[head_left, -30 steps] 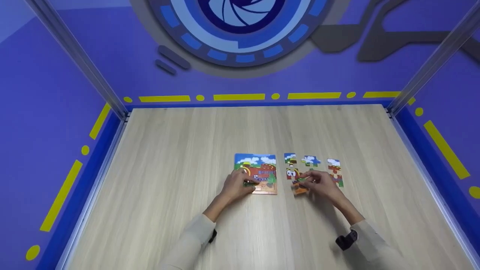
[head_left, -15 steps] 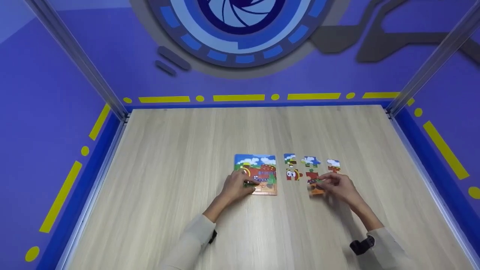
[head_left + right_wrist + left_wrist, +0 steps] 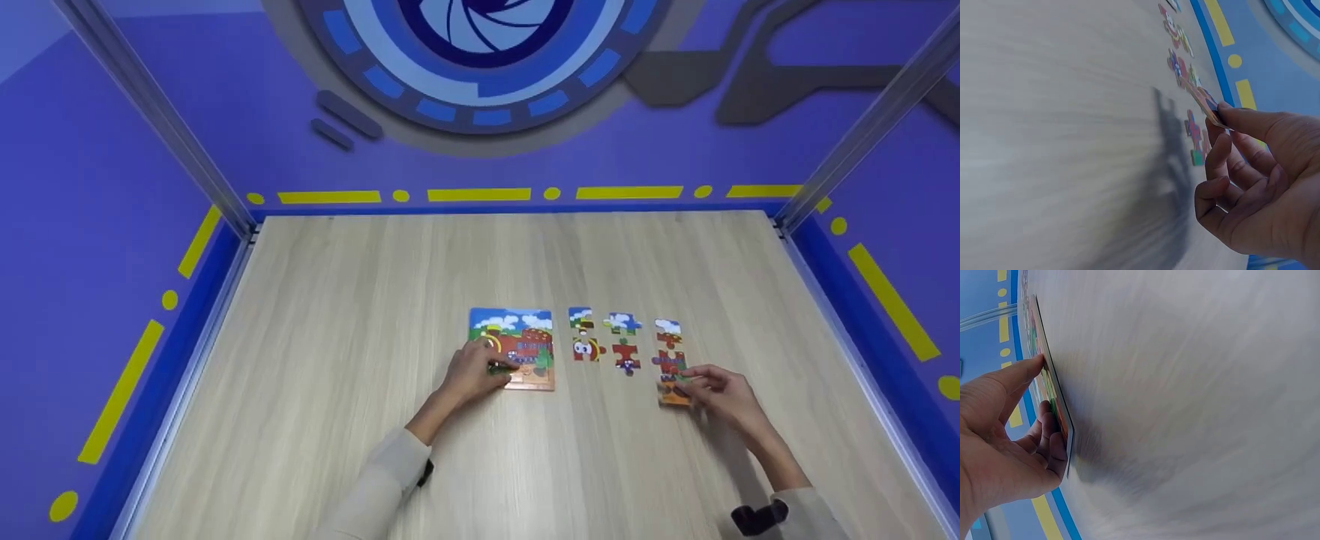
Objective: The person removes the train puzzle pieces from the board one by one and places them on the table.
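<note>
In the head view my left hand (image 3: 476, 371) rests over the lower left corner of a square picture puzzle board (image 3: 536, 375) showing a red train under clouds. Its thumb and loosely bent fingers touch the board, as the left wrist view also shows. Toward the right, my right hand (image 3: 727, 397) pinches a jigsaw piece (image 3: 673, 396), orange with some green, between thumb and index finger. The right wrist view shows this piece (image 3: 1202, 101) tilted above the table, its other fingers curled below. It sits just below a red and green puzzle piece (image 3: 666, 361) in the rightmost column.
Right of the board lie several loose puzzle pieces in spaced columns: an eyed red piece (image 3: 585, 349), a red piece (image 3: 626, 355), and cloud pieces (image 3: 621, 322) along the top. Blue panels (image 3: 375, 165) border the wooden table (image 3: 337, 300) at back and sides.
My right hand has moved rightward with the pinched jigsaw piece, from below the first column, past the middle one, to below the rightmost. The left hand and the board have stayed put.
</note>
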{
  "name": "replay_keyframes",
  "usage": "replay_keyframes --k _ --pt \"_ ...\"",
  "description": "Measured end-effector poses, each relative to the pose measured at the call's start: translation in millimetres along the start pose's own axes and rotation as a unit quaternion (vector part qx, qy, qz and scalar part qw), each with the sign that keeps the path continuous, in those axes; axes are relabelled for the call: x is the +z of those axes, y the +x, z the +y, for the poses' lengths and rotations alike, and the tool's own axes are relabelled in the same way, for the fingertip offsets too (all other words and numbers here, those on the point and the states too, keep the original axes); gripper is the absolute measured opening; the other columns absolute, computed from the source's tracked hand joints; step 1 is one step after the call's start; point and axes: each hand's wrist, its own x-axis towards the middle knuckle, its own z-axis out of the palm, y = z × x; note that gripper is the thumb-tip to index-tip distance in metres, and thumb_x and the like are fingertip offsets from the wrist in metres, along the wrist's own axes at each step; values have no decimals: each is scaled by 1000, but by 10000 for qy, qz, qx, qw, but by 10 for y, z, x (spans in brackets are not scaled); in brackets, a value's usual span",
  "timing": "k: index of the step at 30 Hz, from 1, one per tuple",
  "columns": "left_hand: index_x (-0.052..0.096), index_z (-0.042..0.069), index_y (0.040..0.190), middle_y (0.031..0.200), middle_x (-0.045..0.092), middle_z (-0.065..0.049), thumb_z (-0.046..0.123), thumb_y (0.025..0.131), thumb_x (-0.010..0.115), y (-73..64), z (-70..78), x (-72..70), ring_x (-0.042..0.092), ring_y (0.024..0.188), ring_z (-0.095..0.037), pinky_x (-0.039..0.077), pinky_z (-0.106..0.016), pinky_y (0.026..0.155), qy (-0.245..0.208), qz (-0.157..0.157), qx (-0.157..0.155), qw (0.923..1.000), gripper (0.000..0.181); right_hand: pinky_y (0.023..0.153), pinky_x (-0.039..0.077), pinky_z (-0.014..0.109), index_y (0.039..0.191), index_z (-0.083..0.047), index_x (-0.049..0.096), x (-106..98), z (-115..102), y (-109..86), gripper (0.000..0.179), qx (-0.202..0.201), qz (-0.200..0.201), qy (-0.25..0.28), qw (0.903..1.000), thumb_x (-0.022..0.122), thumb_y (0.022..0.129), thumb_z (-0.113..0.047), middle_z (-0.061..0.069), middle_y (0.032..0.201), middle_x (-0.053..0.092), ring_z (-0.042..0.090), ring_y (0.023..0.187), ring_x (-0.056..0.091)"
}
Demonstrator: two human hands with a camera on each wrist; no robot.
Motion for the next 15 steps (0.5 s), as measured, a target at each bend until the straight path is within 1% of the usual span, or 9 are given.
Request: replay_keyframes --k 4,7,11,15 --pt "82 18 107 113 66 -10 19 86 81 -13 12 -4 60 105 -26 46 -45 89 -21 20 -12 10000 20 57 45 25 123 8 62 -18 85 -43 38 149 53 -137 9998 70 97 -19 -4 84 69 5 67 53" --pt "82 18 106 112 66 -10 18 86 81 -18 20 -7 60 104 -26 46 -45 89 -70 52 25 10000 20 56 44 24 122 6 64 -17 119 -72 37 170 155 -273 9994 71 96 -20 -4 83 69 5 66 52" --pt "82 18 106 117 67 -11 18 86 80 -13 25 -8 60 107 -28 46 -47 91 -136 45 12 9999 20 54 45 22 117 5 67 -6 137 -93 29 -81 346 -571 9977 71 95 -13 1 83 69 5 63 53" --pt "82 17 106 118 66 -13 18 87 80 -7 15 -8 61 107 -28 47 -47 91 -138 29 -6 9999 20 53 45 22 111 3 71 31 155 -94 21 -385 555 -929 9934 72 94 -9 6 83 68 4 61 53"
